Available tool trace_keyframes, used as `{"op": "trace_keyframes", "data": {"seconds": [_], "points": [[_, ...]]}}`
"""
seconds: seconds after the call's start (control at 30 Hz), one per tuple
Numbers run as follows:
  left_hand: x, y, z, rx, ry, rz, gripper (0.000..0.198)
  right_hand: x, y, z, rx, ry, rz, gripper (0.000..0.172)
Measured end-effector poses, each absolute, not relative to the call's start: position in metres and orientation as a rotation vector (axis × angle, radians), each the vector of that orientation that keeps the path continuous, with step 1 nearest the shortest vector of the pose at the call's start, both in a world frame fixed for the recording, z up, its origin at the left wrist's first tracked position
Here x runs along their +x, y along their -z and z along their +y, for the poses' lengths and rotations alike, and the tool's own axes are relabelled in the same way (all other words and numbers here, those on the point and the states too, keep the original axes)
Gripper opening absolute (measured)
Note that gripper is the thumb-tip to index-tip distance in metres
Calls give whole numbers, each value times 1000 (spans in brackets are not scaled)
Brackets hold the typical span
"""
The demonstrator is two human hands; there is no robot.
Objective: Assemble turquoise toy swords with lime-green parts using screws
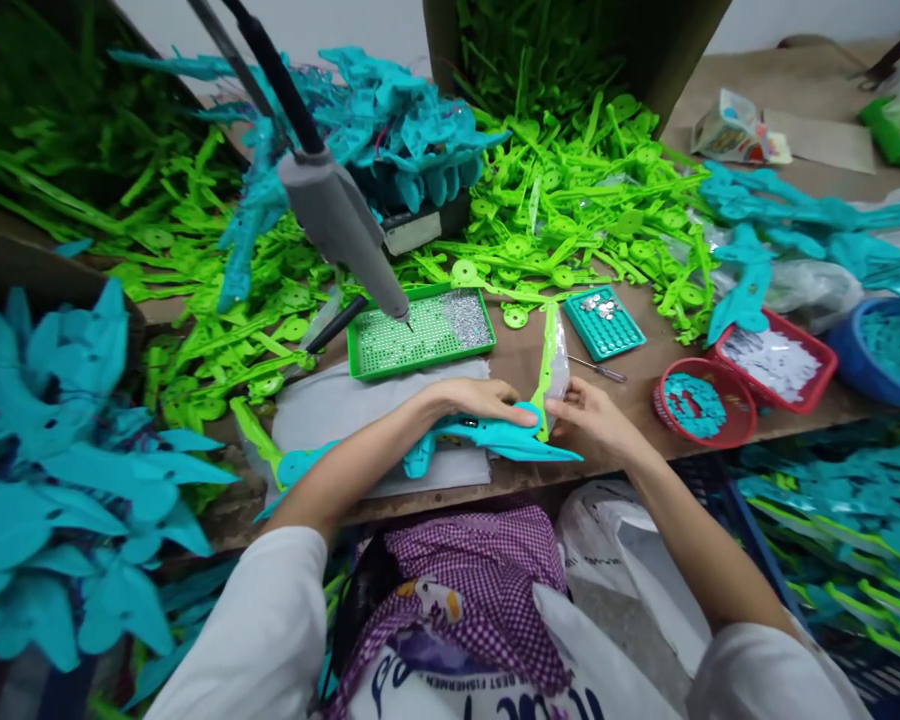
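Observation:
A turquoise plastic toy body point(495, 438) lies over a grey cloth at the table's near edge. Over its right end rests my left hand point(487, 400), closed on it with the fingers near its rounded tip. At that tip stands a lime-green plastic arm point(547, 365) with a clear, shiny wing-like sheet along its right side. My right hand point(581, 410) pinches the lower part of this arm from the right. Another lime-green arm point(259, 435) shows at the toy's left end, partly behind my left forearm. The undersides of both hands are hidden.
A grey electric screwdriver point(352, 225) hangs above a green tray point(420, 335) of small screws. Further right are a teal tray point(604, 322) with metal discs, a small screwdriver point(598, 369) and red bowls point(705, 400). Piles of lime-green parts point(570, 210) and turquoise parts point(67, 470) surround the workplace.

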State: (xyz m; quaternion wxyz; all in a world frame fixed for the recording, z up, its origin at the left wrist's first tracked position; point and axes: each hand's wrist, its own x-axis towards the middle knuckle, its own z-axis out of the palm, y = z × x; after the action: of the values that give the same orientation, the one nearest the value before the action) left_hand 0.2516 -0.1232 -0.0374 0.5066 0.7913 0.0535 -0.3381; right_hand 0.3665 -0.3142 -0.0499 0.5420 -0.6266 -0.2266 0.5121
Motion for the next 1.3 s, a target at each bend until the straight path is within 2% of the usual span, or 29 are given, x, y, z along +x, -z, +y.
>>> {"op": "trace_keyframes", "data": {"seconds": [0.17,0.33,0.53,0.8,1.03,1.3], "points": [[258,46,-130,1860,825,229,70,365,67,-318,-1569,-1218,-464,42],[262,64,-127,1751,837,228,59,364,85,-322,-1580,-1270,-385,43],[259,70,-124,1748,823,227,58,365,85,-319,-1554,-1329,-395,49],[259,65,-124,1758,783,220,56,364,85,-314,-1500,-1343,-382,43],[262,60,-133,1924,722,265,55,359,84,-319,-1622,-1279,-359,62],[273,90,-124,1749,743,131,44,365,95,-323,-1846,-1226,-357,60]]}}
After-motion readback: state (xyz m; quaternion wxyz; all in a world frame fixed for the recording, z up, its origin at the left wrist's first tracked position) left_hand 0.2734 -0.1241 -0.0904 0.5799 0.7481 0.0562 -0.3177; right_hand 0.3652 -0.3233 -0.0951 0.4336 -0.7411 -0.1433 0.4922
